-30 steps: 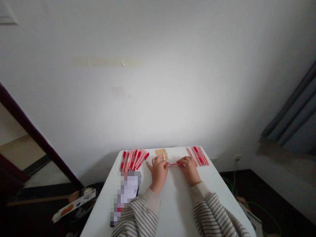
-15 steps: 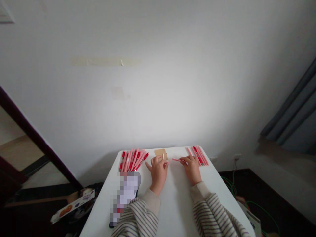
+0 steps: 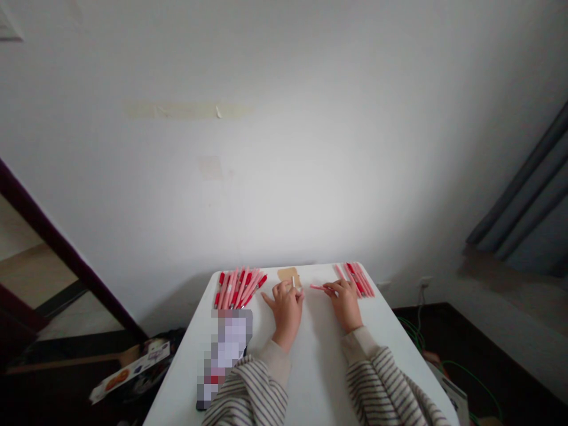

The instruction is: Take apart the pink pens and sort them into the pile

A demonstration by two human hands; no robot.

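Note:
My left hand (image 3: 287,309) is at the middle of the white table, thumb stretched out to the left. Its index finger and neighbours are drawn together at the tips, and what they hold is too small to make out. A short white stick (image 3: 293,281) shows just beyond these fingers, over a tan card (image 3: 286,273). Across a small gap, my right hand (image 3: 346,305) pinches a slim pink pen (image 3: 316,287), its end pointing left. Beside that hand lies a group of pink and red pens (image 3: 364,278). Left of my left hand is a larger pile of similar pens (image 3: 239,288).
A blurred-out flat object with a dark edge (image 3: 231,343) lies at the left of the white table (image 3: 315,378). The wall (image 3: 284,177) rises behind the table. Green cables (image 3: 415,331) run along the floor at right; a printed box (image 3: 131,373) is at left.
My left hand has shifted slightly right. The thin pink piece that showed at its fingertips is now less visible. My right hand stays in place with the pink pen.

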